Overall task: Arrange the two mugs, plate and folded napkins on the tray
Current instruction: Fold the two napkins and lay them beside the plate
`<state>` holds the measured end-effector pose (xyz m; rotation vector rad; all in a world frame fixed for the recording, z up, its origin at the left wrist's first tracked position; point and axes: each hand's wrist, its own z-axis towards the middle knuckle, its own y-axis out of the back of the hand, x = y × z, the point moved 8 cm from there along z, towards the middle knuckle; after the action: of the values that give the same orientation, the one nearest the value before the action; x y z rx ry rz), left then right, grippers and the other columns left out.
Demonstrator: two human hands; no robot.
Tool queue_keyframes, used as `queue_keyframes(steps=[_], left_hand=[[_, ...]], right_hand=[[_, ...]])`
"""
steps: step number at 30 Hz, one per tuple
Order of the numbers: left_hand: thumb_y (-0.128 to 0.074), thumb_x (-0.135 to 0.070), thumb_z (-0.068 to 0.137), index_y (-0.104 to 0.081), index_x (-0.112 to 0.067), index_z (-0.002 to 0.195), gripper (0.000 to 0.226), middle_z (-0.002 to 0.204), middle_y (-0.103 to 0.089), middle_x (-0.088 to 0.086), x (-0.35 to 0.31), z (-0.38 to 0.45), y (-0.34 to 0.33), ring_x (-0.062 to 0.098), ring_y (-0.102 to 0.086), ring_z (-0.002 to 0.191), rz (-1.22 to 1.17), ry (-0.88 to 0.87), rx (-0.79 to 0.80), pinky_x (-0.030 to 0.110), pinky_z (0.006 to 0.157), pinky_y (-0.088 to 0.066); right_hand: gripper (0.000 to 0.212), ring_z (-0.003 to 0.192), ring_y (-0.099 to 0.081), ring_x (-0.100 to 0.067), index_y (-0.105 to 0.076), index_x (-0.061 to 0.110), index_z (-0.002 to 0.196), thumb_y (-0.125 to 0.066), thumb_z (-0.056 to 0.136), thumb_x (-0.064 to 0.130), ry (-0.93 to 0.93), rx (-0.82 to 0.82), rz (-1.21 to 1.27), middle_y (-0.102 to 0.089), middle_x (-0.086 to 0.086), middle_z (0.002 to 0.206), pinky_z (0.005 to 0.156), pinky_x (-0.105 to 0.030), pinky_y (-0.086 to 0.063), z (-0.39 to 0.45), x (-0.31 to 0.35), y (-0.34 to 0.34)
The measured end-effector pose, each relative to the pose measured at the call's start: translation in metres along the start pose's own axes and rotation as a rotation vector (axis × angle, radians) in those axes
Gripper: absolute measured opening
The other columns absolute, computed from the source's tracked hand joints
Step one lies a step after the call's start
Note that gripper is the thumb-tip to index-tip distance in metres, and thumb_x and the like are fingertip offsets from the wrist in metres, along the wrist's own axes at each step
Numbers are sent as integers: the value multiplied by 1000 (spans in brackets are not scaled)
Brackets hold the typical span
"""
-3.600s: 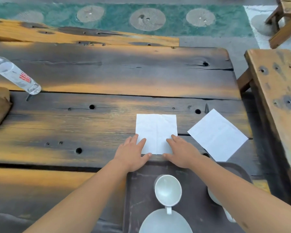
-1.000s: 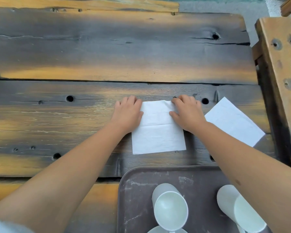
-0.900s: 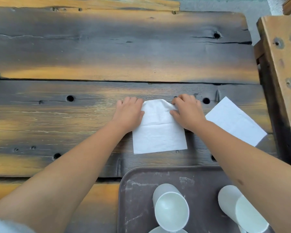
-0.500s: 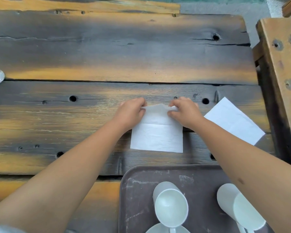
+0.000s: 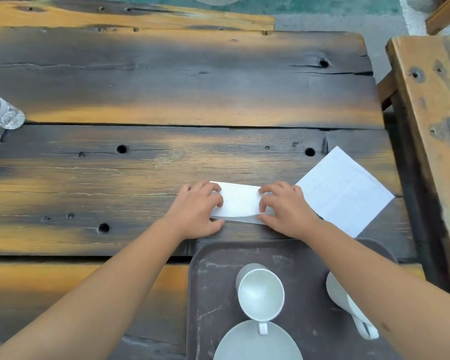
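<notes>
A white napkin (image 5: 240, 202), folded in half toward me, lies on the wooden table (image 5: 166, 87) just beyond the tray. My left hand (image 5: 196, 210) presses its left end and my right hand (image 5: 286, 207) presses its right end, fingertips on the paper. A second white napkin (image 5: 344, 189) lies flat and unfolded to the right. The dark brown tray (image 5: 213, 294) sits at the near edge. On it stand a white mug (image 5: 260, 292), a second white mug (image 5: 340, 297) partly hidden by my right forearm, and a white plate (image 5: 244, 344).
A clear plastic bottle (image 5: 0, 110) lies at the table's left edge. A wooden bench (image 5: 434, 113) runs along the right side, another plank bench (image 5: 115, 14) beyond the far edge. The table planks have holes and gaps.
Both hands lifted the napkin's far edge and brought it toward me, folding the square in half; they now press the folded strip flat.
</notes>
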<state>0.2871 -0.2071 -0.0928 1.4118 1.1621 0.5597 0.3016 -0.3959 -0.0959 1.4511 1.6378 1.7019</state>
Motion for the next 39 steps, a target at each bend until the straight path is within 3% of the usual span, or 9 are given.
queue_keyframes(steps=[4,11,20,25,28,31,33,35,39], left_hand=[[-42,-72,74,-60,-28,108,58,136,-50,-4,3,0,-1,18,-38,128,3,13,-15,40,96,-28],[-44,-48,92,-46,-29,136,48,139,-49,-2,23,35,-10,21,-40,128,-65,204,-28,44,97,-32],[-46,-19,93,-52,-28,112,22,120,-59,-4,21,60,-17,21,-45,113,-42,274,79,39,81,-25],[-45,-9,87,-45,-29,88,20,100,-48,-4,19,57,-10,21,-41,104,-91,290,106,36,77,-23],[-48,-6,84,-50,-25,83,19,89,-54,-6,18,52,-4,21,-48,92,-252,288,92,34,75,-31],[-55,-3,87,-57,-17,89,14,86,-58,-2,13,39,2,21,-52,83,-498,252,141,29,68,-37],[-59,-7,90,-61,-16,92,10,89,-61,-3,9,26,12,17,-54,84,-536,230,145,24,66,-37],[-61,-12,92,-62,-21,89,9,89,-63,-4,7,9,22,14,-55,82,-594,250,126,17,64,-39],[-64,-15,93,-60,-22,81,14,73,-57,-8,1,-30,48,7,-48,63,-801,353,5,14,53,-36]], right_hand=[[53,122,-40,-14,-63,34,100,-46,72,76,-45,19,-11,-54,14,126,95,-40,-27,-5,-5,-6],[28,111,-49,-26,-61,25,118,-55,93,36,-389,-181,147,-62,3,114,88,-40,-37,9,-46,5],[7,101,-44,-23,-66,23,92,-62,87,25,-396,-140,89,-54,2,102,82,-35,-33,21,-47,-3],[5,94,-49,-24,-60,21,84,-57,89,20,-329,-127,115,-58,4,93,79,-38,-38,21,-41,1],[5,92,-53,-20,-54,23,93,-57,90,21,-336,-83,317,-60,9,93,75,-35,-38,13,-42,-2],[30,92,-53,-10,-55,27,117,-65,89,23,-377,2,465,-56,12,100,77,-27,-37,2,-39,-4],[12,81,-54,-9,-62,31,94,-68,87,22,-405,-8,530,-60,14,86,68,-21,-37,-6,-36,0],[17,64,-52,-9,-62,29,74,-70,86,20,-418,-15,649,-59,11,69,57,-19,-36,-15,-28,7],[12,54,-50,-3,-66,18,75,-73,85,18,-409,-73,878,-62,11,62,51,-15,-38,-43,-6,29]])
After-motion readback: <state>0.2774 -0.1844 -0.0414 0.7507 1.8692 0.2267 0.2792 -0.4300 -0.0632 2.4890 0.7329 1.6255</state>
